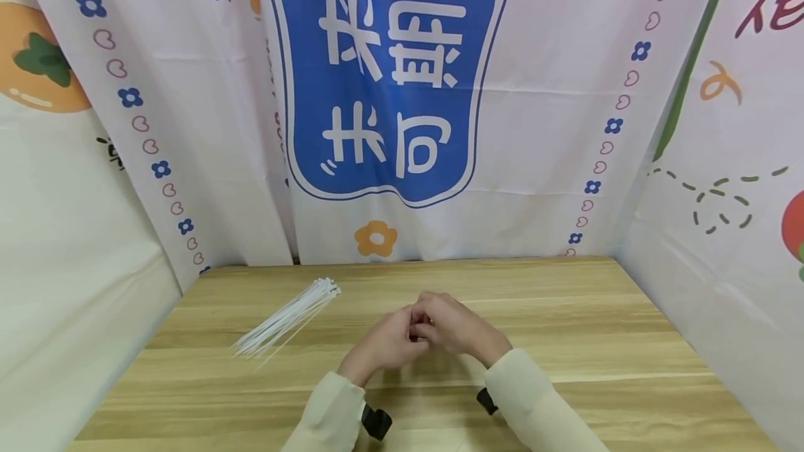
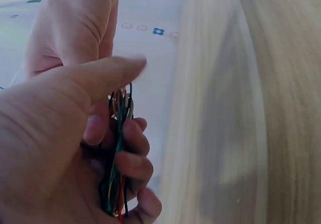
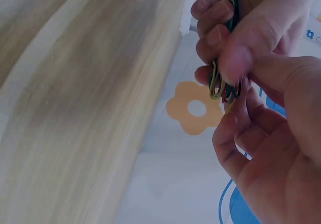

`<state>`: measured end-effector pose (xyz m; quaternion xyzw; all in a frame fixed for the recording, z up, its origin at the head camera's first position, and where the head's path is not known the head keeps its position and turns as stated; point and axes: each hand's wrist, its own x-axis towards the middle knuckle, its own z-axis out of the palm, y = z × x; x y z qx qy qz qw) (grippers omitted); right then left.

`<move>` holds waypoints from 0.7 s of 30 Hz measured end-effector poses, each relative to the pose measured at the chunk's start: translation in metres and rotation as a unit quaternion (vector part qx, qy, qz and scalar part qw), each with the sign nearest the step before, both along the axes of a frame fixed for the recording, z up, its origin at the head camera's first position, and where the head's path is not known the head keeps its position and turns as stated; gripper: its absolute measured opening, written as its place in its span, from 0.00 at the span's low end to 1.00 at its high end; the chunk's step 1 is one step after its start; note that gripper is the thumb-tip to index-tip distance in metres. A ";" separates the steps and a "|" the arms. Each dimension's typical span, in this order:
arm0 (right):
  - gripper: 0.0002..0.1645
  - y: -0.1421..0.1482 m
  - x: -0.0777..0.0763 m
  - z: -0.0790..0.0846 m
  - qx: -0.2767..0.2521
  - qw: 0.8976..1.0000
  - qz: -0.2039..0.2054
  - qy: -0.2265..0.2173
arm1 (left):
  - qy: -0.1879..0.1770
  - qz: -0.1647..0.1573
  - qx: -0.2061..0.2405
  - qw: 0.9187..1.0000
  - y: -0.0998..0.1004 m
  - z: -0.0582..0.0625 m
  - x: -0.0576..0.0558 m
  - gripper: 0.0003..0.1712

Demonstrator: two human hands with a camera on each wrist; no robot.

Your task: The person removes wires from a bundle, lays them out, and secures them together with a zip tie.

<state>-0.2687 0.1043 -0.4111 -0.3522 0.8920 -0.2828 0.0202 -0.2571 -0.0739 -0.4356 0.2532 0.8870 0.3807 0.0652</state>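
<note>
And here are the wires (image 2: 119, 143), folded into a slim bundle above the table (image 1: 603, 347), the left hand (image 1: 391, 342) curling its fingers round their length, the right hand (image 1: 455, 325) seemingly pinching the looped end between thumb and finger. They look light and bendy, probably springy enough to fan out if that hold slackens, with a coating that may slip! Best grip's round the middle, snug, no hard tugs on thin strands.

a white cloth (image 1: 540, 145) printed with a blue panel (image 1: 386, 93) and an orange flower (image 1: 375, 238) hangs behind the wood-grain bench (image 1: 584, 319), between patterned side cloths (image 1: 703, 124).
</note>
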 end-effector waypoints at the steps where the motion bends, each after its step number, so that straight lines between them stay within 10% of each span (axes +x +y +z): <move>1: 0.09 0.000 0.001 0.000 -0.002 1.000 0.004 0.000 | 0.001 0.004 0.001 1.000 0.000 0.000 0.001 0.12; 12: 0.05 -0.002 0.009 -0.003 -0.056 0.998 -0.018 -0.003 | 0.053 0.058 -0.043 0.996 -0.001 -0.006 0.009 0.13; 21: 0.03 0.005 0.012 -0.004 -0.084 0.996 -0.039 0.000 | 0.084 0.034 -0.062 0.994 -0.007 -0.007 0.009 0.21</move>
